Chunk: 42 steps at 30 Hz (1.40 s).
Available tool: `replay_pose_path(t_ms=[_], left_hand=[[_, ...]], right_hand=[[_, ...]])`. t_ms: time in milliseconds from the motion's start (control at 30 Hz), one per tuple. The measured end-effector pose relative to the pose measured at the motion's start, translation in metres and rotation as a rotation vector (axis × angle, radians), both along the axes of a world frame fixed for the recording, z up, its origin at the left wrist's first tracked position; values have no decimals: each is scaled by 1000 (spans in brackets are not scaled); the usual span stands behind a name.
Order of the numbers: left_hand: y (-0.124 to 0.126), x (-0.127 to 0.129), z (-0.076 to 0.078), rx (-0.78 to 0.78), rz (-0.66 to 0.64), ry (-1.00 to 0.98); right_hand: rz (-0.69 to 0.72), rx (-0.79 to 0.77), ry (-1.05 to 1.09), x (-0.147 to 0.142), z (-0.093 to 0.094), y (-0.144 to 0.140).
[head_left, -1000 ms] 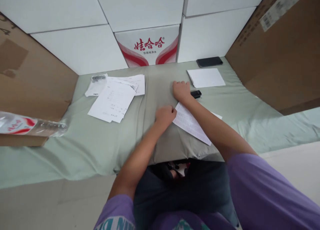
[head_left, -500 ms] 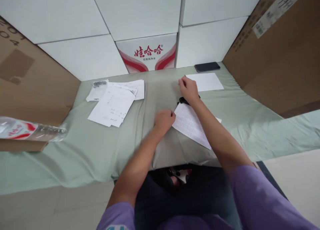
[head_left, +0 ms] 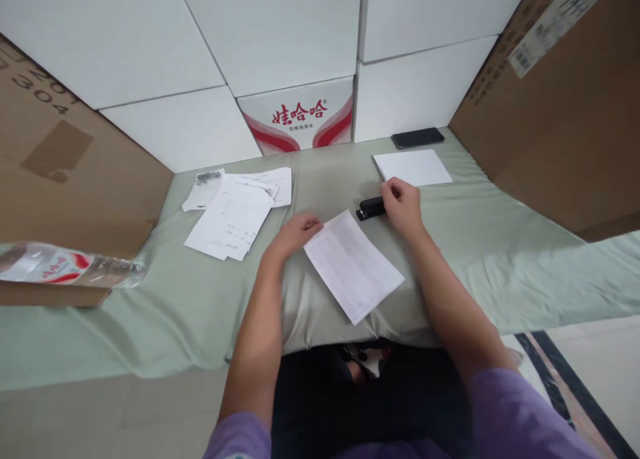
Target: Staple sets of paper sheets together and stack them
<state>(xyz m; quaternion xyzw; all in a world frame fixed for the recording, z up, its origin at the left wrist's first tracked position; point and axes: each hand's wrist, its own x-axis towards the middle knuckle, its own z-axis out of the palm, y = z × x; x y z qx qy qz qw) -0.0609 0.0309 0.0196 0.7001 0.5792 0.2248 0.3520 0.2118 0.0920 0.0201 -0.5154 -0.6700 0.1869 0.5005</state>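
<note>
Paper point(head_left: 354, 266), pinched by the left hand point(head_left: 296, 235), has shifted left, now apart from the stapler point(head_left: 371, 208). Right hand point(head_left: 403, 204) overlaps the stapler; grip unclear.

Stacked white cartons point(head_left: 280, 39) back the green-draped bench point(head_left: 185, 319), brown cardboard boxes point(head_left: 555, 126) flanking; pale floor point(head_left: 165, 412), dark stripes point(head_left: 580, 394) at right.

Green cloth point(head_left: 185, 306) (rather wrinkled) carries loose papers point(head_left: 225, 222), a stapler point(head_left: 371, 206), a phone point(head_left: 418, 138).

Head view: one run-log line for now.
left hand: holding printed sheet by edge | right hand: at black stapler, grip unclear | phone: beyond white paper
</note>
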Motion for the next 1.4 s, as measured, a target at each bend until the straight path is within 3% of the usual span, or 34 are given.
replay_pose_path(t_ms=[133,267,467,567,733,933,1067,1133,1233,1333,1400], left_hand=[[-4,-31,7,91,139,-252],[-7,-41,13,157,278,-399],[3,-45,6,197,413,-508],[8,-47,1,206,477,-560],[10,-46,-3,200,496,-590],[11,-47,-6,264,503,-566],[11,-46,-9,257,455,-586],[11,-43,-13,231,406,-582],[15,-35,-24,191,371,-540],[23,-28,-37,155,332,-453],[29,-26,-43,148,290,-402]], right_hand=[[282,-97,-62,-10,7,-12],[517,-223,-126,-12,16,-22],[761,-598,-84,3,29,-24],[767,-701,116,9,24,-20],[679,-741,398,9,14,-16],[769,-876,198,13,16,-18],[626,-685,212,11,14,-14],[432,-486,239,15,10,-6],[13,-281,255,38,4,17],[-349,-335,379,83,6,53],[-442,-381,478,120,12,77]])
